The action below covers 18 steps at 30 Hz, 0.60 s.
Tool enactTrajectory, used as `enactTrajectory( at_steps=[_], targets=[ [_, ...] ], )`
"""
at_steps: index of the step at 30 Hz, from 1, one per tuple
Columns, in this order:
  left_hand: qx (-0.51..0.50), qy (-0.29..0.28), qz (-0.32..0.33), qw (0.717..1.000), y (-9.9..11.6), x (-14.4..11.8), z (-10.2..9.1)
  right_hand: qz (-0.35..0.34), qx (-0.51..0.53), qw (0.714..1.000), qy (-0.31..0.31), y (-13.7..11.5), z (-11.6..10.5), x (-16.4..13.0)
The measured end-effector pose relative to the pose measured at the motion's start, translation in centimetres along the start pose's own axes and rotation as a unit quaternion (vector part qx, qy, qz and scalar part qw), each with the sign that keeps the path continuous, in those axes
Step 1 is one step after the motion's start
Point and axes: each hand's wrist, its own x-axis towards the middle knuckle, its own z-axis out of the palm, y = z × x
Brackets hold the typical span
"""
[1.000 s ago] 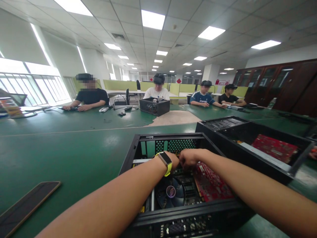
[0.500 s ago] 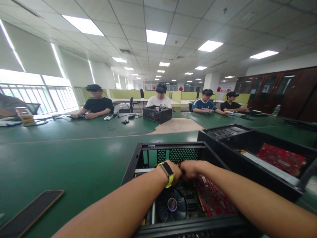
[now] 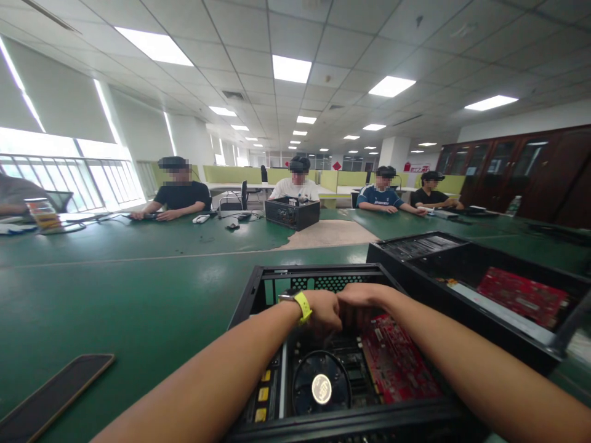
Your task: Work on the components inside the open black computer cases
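An open black computer case [image 3: 244,301] lies on the green table in front of me. My left hand [image 3: 325,309], below a watch with a yellow band [image 3: 303,306], is curled closed inside the case near its perforated far wall. Beside it my right hand [image 3: 362,300] is closed too, the fingers of both nearly meeting. Whatever they grip is hidden behind the knuckles. Nearer to me is a round cooling fan [image 3: 322,389] with a bright hub. A red circuit card [image 3: 397,363] stands to its right, under my right forearm.
A second open black case [image 3: 415,258] with another red card [image 3: 521,295] stands to the right. A dark flat panel [image 3: 55,394] lies at the lower left. Across the green table [image 3: 152,295] several people sit, one behind a smaller black case [image 3: 293,213].
My left hand has turned, so the watch face tilts away and its band shows. My right hand has risen slightly. More of the fan and red card is uncovered, and the fan hub looks brighter.
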Motion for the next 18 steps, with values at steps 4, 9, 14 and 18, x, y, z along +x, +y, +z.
enactTrajectory(
  at_steps=[4, 9, 14, 18],
  targets=[
    [-0.038, 0.028, -0.032, 0.998, -0.4, -0.7, -0.6, -0.002, 0.073, 0.997, 0.035, -0.2, 0.4, 0.7],
    [0.022, 0.105, -0.118, 0.987, -0.9, -0.6, -0.3, -0.053, 0.122, 0.99, -0.035, -0.7, 1.2, 1.0],
    [0.02, 0.049, -0.113, 0.992, -1.0, -0.5, -0.5, -0.069, 0.097, 0.992, -0.034, -0.4, 0.9, 1.0],
    [0.088, 0.059, -0.116, 0.988, -0.8, -0.1, -0.2, -0.007, 0.0, 0.997, -0.075, 0.6, 0.5, 1.2]
  ],
)
